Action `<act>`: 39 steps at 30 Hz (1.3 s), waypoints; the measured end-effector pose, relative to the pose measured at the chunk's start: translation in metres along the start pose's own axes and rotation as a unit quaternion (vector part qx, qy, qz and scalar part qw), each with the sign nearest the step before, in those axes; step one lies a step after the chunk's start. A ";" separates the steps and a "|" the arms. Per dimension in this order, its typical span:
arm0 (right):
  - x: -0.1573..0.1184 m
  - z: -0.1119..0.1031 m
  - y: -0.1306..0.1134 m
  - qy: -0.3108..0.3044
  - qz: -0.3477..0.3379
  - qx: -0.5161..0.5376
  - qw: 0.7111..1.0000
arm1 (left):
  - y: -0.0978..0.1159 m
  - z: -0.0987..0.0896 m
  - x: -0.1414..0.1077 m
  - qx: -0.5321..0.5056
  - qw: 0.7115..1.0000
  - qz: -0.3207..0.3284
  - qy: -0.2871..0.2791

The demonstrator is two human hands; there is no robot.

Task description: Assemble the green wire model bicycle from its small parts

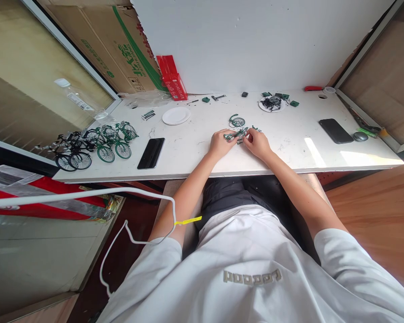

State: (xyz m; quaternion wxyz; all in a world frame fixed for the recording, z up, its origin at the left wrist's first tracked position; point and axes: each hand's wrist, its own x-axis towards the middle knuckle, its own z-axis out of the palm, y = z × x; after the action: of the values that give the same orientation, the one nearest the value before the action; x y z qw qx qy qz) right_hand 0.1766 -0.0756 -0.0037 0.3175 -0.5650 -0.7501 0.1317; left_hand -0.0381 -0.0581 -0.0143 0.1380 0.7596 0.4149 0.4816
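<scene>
A small green bicycle frame (234,135) lies between the hands, near the front edge of the white tabletop (191,154). Its long axis runs mostly crosswise, from the left fingers towards the right fingertips, with the right end a little farther from the body. The left hand (219,142) grips its left end between thumb and fingers. The right hand (257,142) has its thumb and forefinger drawn together by the other end; whether they pinch the frame or some tiny fitting there is too small to tell. Neither hand is clearly nearer, since the frame sits right between them.

Just beyond the frame lies a wheel piece (239,122) with a curved green mudguard, and another green part (255,128) is just past the right fingertips.

Left of the hands come a dark phone (151,153), then a cluster of green bicycles (111,133) and black bicycles (77,144) at the far left. Beyond the left hand are a white plate (176,116), metal strips (148,115) and an open red box (175,84). Beyond the right hand, a second plate (262,108) holds tangled black parts (273,103). Farther right of that hand lie a black phone (335,131) and a rounded grey object (360,136).
</scene>
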 end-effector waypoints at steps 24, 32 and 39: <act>-0.001 -0.005 -0.007 -0.014 -0.015 -0.020 1.000 | 0.002 -0.001 0.000 0.003 1.000 -0.004 0.000; -0.002 -0.004 -0.009 0.021 0.032 0.009 0.999 | 0.000 0.000 0.000 0.005 1.000 -0.001 -0.004; -0.002 -0.004 -0.008 0.005 0.021 -0.001 1.000 | 0.000 0.000 0.000 0.006 1.000 0.006 -0.004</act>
State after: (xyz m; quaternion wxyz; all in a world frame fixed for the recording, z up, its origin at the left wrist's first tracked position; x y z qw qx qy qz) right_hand 0.1735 -0.0810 0.0034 0.3175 -0.5820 -0.7365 0.1347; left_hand -0.0384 -0.0584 -0.0139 0.1323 0.7651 0.4122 0.4767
